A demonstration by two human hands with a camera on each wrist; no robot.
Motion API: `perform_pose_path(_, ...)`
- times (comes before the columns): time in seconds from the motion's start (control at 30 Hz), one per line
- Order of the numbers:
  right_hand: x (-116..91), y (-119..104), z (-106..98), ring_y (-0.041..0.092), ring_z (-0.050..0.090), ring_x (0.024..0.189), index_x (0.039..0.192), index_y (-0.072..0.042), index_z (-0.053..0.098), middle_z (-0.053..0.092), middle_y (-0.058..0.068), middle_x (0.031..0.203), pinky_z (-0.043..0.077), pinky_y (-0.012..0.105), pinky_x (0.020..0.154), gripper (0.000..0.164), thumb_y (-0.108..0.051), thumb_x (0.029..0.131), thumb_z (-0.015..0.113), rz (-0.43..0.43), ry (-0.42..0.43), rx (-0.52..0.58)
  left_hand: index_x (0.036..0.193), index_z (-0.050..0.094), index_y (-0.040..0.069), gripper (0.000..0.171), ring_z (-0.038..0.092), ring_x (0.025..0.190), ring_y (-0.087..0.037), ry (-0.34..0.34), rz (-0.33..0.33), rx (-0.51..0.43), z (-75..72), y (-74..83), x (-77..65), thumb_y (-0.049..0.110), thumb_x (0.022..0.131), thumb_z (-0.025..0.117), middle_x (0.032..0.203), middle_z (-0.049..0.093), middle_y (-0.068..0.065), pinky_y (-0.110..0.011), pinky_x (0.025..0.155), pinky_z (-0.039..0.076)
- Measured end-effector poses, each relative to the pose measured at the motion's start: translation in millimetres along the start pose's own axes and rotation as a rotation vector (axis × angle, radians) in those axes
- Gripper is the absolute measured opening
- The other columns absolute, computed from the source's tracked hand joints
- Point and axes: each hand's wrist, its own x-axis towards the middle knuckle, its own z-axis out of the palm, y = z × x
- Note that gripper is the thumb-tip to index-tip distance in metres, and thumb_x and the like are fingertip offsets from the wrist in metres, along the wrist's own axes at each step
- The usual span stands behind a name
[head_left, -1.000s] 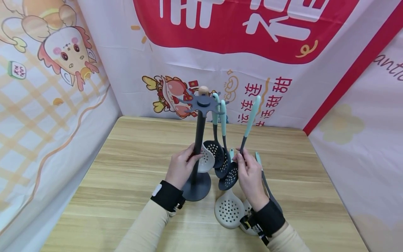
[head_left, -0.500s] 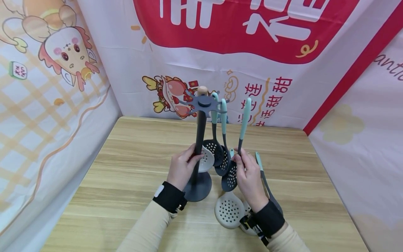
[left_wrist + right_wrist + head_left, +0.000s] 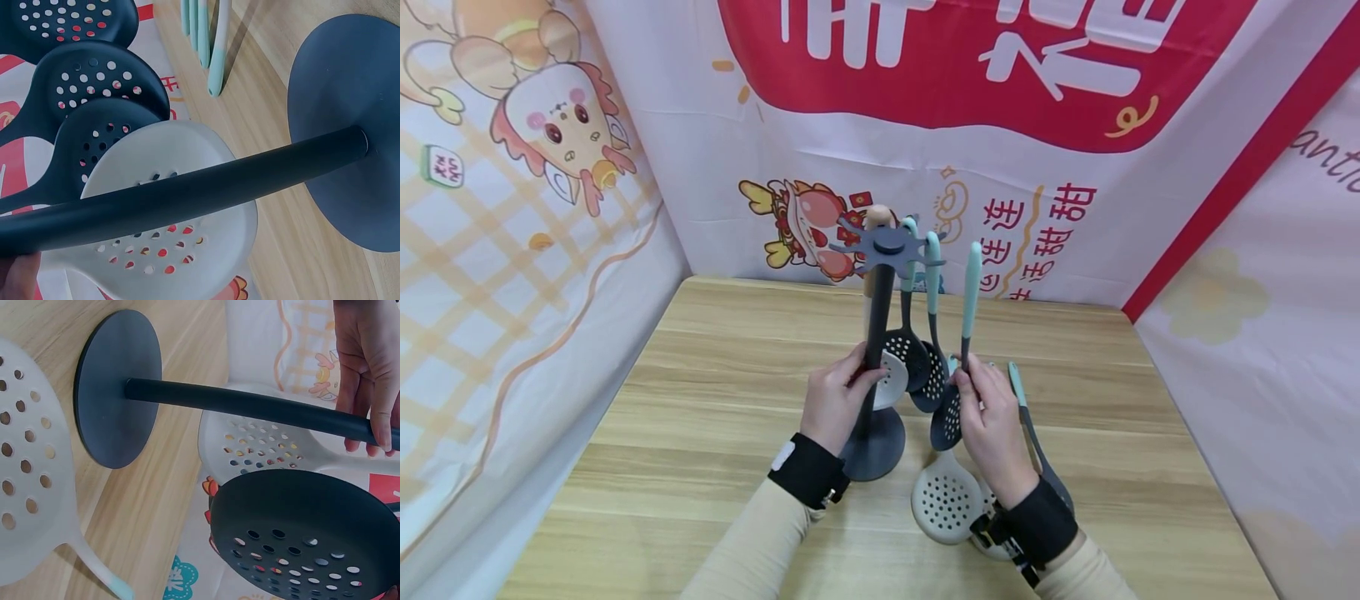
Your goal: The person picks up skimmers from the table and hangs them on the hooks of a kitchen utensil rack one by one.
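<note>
Over the table [image 3: 715, 400], the left hand [image 3: 833, 404] grips the stand [image 3: 881, 308] and the right hand [image 3: 996, 425] pinches the black skimmer [image 3: 971, 300].

The left thumb and fingers close around the stand's pole, partway up; the right ones hold the black skimmer by its dark shaft, below the mint handle, which rises nearly upright near the stand's head, apart from it. Two other dark skimmers [image 3: 933, 383] and a white skimmer [image 3: 891, 382] hang from the stand. By the right wrist lie a beige skimmer [image 3: 946, 502] and a turner [image 3: 1034, 437], plus another pale utensil [image 3: 990, 547], partly hidden.
</note>
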Motion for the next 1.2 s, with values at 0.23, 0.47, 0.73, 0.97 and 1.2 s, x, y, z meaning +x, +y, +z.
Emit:
perform_pose_path(0.23,0.4,-1.6,1.2,0.020,0.059,0.097,0.126,-0.004,0.064,0.069,0.008,0.089,0.046,0.025,0.087,0.027,-0.009,0.102,0.052,-0.032,0.008,0.002,0.124,0.069,0.004,0.038,0.074,0.097,-0.023,0.019,-0.038,0.010,1.6,2.3,-1.3,0.011,0.087,0.074,0.104,0.076,-0.011,-0.031,0.081,0.060)
perform_pose_path(0.47,1.3,-3.4,0.8,0.015,0.059,0.092,0.126,-0.005,0.064,0.067,0.005,0.087,0.047,0.028,0.082,0.027,-0.010,0.102,0.052,-0.031,0.004,-0.015,0.126,0.067,0.006,0.041,0.073,0.098,-0.020,0.017,-0.063,0.017,2.3,3.8,-1.6,0.016,0.087,0.075,0.106,0.076,-0.010,-0.027,0.081,0.059)
perform_pose_path(0.73,1.6,-5.5,0.8,0.013,0.055,0.090,0.126,-0.006,0.064,0.068,0.008,0.087,0.046,0.028,0.076,0.026,-0.012,0.103,0.052,-0.007,-0.011,-0.030,0.126,0.067,0.006,0.042,0.074,0.097,-0.021,0.015,-0.058,0.013,2.3,4.9,-1.7,0.016,0.086,0.075,0.104,0.076,-0.010,-0.027,0.079,0.059)
perform_pose_path(0.97,2.6,-3.7,2.8,0.016,0.058,0.084,0.124,-0.004,0.066,0.068,0.006,0.084,0.044,0.026,0.076,0.026,-0.005,0.100,0.055,-0.078,0.022,-0.024,0.123,0.070,0.006,0.039,0.074,0.094,-0.019,0.019,-0.043,0.025,4.1,2.6,-0.8,0.015,0.086,0.076,0.101,0.077,-0.009,-0.028,0.078,0.060)
perform_pose_path(1.2,2.3,-2.8,2.9,0.017,0.058,0.084,0.124,-0.004,0.066,0.069,0.007,0.084,0.043,0.023,0.075,0.027,-0.004,0.099,0.056,-0.089,0.032,-0.014,0.123,0.070,0.006,0.039,0.075,0.093,-0.019,0.021,-0.030,0.022,4.3,3.0,-0.6,0.016,0.086,0.076,0.100,0.077,-0.009,-0.028,0.077,0.060)
